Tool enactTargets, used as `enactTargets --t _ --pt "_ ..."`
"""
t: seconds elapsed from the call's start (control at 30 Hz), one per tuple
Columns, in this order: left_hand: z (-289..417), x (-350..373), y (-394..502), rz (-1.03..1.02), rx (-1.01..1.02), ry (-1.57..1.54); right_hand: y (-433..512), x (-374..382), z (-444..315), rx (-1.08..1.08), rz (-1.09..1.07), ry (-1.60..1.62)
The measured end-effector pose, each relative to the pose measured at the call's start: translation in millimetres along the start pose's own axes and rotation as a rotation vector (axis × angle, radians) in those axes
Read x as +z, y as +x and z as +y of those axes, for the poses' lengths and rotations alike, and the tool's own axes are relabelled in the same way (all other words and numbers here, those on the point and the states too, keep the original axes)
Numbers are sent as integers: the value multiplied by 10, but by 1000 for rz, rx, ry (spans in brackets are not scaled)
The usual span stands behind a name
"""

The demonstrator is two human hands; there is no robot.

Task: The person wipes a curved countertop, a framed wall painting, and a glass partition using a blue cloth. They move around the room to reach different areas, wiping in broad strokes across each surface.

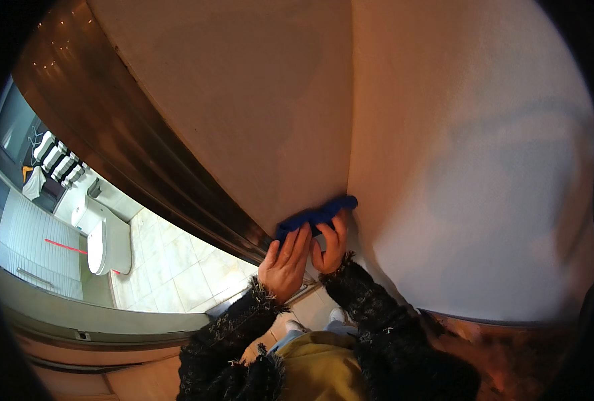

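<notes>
A bunched blue cloth [313, 216] lies against the wall [277, 125], reaching from the brown door frame [176, 165] to the wall corner. My left hand [284, 260] presses the cloth's left part with its fingers extended. Right beside it, my right hand [333, 244] has curled fingers on the cloth's right part, near the corner. Both hands touch the cloth, and its lower edge is partly hidden behind the fingers.
On the left, a doorway opens on a bathroom with a white toilet [105, 245], a tiled floor [176, 265] and striped towels or clothes [58, 159]. A pale wall [477, 200] stands on the right. My shoes [337, 315] are on the floor below.
</notes>
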State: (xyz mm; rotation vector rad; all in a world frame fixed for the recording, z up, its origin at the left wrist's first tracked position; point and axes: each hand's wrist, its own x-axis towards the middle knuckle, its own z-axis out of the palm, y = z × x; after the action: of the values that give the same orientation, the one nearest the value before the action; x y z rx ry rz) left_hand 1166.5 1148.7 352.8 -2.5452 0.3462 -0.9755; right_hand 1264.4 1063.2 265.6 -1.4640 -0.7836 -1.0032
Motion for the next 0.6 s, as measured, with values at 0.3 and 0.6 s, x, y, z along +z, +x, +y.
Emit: enactTargets --t 0.3,0.6 --pt "-403 -207 442 56 -130 137 1035 184 -197 -109 7 -176" --pt "-51 710 -469 -389 335 -52 -1077 349 233 371 -56 -274"
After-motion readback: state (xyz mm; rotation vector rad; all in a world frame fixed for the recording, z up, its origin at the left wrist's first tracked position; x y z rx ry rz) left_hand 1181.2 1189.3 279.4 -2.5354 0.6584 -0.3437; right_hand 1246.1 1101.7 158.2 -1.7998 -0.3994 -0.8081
